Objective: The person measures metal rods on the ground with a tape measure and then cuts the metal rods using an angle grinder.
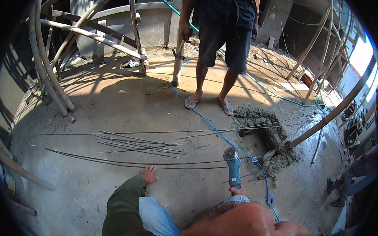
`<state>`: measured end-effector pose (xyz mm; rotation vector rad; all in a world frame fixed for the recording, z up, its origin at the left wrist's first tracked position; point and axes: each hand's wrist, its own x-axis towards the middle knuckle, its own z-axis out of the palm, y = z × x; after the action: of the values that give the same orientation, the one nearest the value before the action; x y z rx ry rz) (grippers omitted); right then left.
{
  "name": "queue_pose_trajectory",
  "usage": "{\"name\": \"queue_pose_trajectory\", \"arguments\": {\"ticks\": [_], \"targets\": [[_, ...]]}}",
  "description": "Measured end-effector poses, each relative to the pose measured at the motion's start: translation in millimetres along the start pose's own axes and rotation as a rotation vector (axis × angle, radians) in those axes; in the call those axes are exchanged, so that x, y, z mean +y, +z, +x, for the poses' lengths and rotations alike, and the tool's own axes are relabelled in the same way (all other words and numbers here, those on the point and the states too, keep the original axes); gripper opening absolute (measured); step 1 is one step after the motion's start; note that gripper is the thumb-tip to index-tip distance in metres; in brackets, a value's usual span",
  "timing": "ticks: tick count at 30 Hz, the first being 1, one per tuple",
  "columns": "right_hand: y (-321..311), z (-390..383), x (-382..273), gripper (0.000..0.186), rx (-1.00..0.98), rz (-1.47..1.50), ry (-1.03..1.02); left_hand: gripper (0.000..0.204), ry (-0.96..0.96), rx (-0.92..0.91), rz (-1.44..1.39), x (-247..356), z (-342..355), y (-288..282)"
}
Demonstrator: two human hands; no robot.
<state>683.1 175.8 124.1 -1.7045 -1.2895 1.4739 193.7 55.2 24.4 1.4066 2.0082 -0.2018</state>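
The grinder stands in front of the person, right of middle, its dark disc pointing away and near the ends of two long rods. It looks hard, rigid and fairly weighty, with much of the load likely toward the disc; the smooth blue casing could slip in a dusty palm. The rear of the body is the place to hold, well back from the disc. The right hand is clamped on it there.

The left hand, below a dark green sleeve, has its fingers spread on the floor, just beside the long rods; whether it touches them I cannot tell. These rods look thin and stiff, probably springy along their length and rough-skinned, best pinned down close to the working end.

Beyond them lies a loose bunch of short rods. A blue cord runs past the grinder's right side, looped near the person. Farther right, wet mortar rings a hole. Past the rods, a co-worker in dark shorts and flip-flops holds a hammer.
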Motion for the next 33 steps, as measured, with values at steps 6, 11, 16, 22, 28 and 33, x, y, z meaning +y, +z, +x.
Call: {"name": "queue_pose_trajectory", "arguments": {"ticks": [6,11,16,22,28,33], "targets": [[7,-1,-8,0.027,-0.003,-0.043,0.052,0.082,-0.023,-0.001,-0.06,-6,-6,11],[10,4,3,0.028,-0.045,-0.001,0.06,0.081,0.019,0.045,-0.075,-12,6,8],[4,0,0,0.025,-0.103,0.001,0.06,0.074,0.038,0.108,0.001,-9,14,-3],[2,-2,6,0.028,-0.123,0.001,0.066,0.073,0.023,0.147,-0.063,-14,12,26],[-5,10,14,0.029,-0.153,0.024,0.087,0.073,0.022,0.197,-0.063,-10,14,30],[-20,23,22,0.028,-0.16,0.025,0.089,0.067,0.079,0.241,-0.031,6,26,17]]}}
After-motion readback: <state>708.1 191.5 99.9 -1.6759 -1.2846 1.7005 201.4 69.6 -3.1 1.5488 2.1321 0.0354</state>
